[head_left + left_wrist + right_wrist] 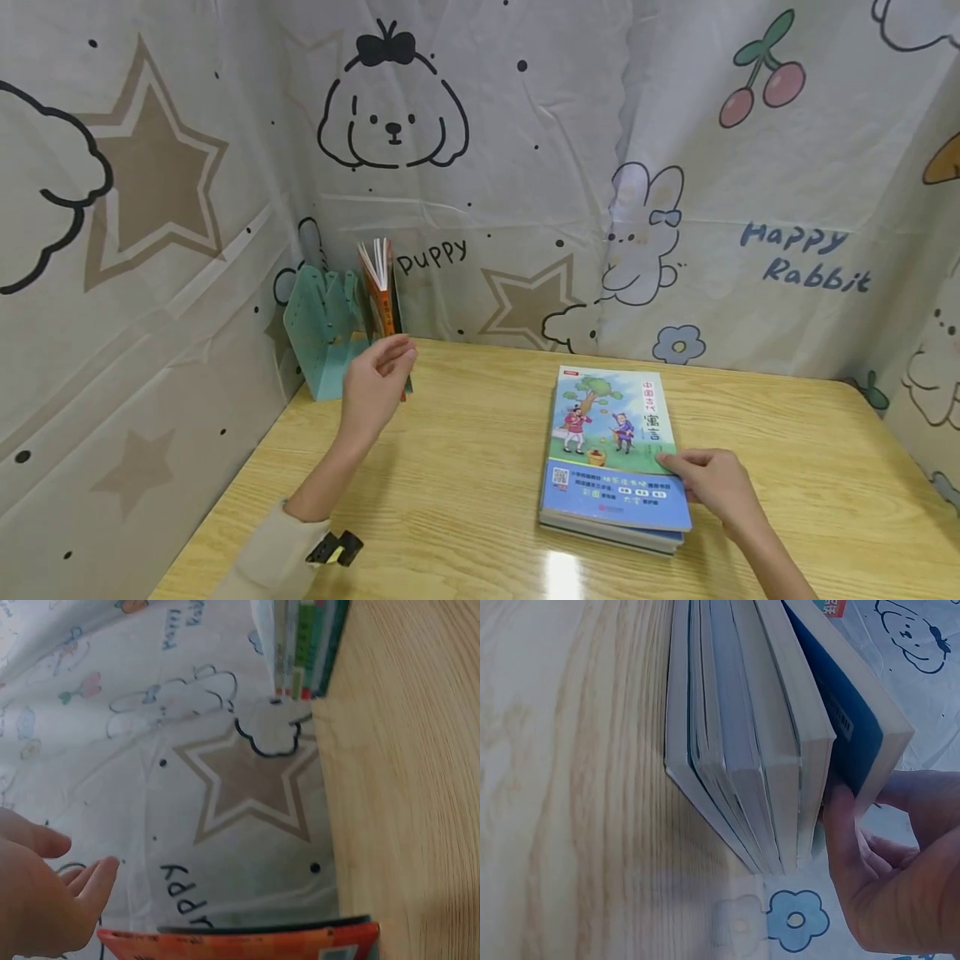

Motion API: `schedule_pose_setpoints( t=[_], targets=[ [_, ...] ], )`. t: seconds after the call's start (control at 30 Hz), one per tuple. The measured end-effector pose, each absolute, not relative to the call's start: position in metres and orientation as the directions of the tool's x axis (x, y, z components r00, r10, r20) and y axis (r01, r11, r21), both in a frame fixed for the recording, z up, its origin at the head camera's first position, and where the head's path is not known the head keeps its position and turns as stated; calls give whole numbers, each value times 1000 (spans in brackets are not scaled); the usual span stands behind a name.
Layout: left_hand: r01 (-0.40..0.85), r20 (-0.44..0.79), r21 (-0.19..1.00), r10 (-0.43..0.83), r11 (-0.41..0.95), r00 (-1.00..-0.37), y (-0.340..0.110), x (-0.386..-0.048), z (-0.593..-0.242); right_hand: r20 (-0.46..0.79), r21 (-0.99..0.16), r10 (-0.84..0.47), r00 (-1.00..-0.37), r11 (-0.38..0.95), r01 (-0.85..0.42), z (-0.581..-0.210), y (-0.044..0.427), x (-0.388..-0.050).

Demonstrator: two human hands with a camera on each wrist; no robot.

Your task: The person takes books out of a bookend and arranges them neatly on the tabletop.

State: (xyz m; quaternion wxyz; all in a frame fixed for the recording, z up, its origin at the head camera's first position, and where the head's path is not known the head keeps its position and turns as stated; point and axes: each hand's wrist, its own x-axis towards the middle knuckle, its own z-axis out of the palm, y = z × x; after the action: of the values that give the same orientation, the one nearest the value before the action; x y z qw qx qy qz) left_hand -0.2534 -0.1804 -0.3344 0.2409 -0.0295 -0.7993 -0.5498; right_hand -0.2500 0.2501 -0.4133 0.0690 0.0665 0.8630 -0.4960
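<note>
On the table, toward the right, lies a stack of books (742, 787). Its top book (615, 442) has a blue cover with a tree and two figures. My right hand (712, 487) pinches this book by its right edge, thumb on the cover and fingers beneath. In the right wrist view that edge is raised off the book below. My left hand (375, 387) is in front of a mint-green bookend (322, 333), holding nothing, its fingers loosely bent. An orange-spined book (385, 308) stands upright by the bookend, its pages fanned at the top; a darker book is beside it.
The wooden table (465, 467) meets a printed cloth (517, 167) at the back and on both sides. A dark clip-like object (335, 548) sits at my left sleeve (277, 546).
</note>
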Motion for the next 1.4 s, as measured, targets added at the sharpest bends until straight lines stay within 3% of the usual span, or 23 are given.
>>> schedule_pose_setpoints(
  t=[0.27, 0.57, 0.73, 0.97, 1.13, 1.4],
  targets=[
    [378, 530, 836, -405, 399, -745, -201, -291, -340, -137, -813, 73, -988, 562, 154, -412, 253, -249],
    [224, 417, 862, -383, 456, -825, -209, -319, -350, -127, -772, 23, -992, 625, 113, -405, 256, -249],
    [168, 392, 855, -398, 491, -829, -213, -329, -358, -98, -727, 24, -995, 681, 88, -407, 258, -249],
    [170, 410, 836, -387, 522, -826, -217, -337, -368, -93, -754, 28, -995, 650, 89, -412, 260, -248],
    [216, 471, 813, -392, 541, -790, -218, -336, -371, -47, -769, 49, -998, 635, 68, -410, 263, -246],
    [265, 578, 766, -446, 586, -683, -217, -329, -369, 32, -810, 59, -998, 587, 8, -403, 265, -246]
  ],
)
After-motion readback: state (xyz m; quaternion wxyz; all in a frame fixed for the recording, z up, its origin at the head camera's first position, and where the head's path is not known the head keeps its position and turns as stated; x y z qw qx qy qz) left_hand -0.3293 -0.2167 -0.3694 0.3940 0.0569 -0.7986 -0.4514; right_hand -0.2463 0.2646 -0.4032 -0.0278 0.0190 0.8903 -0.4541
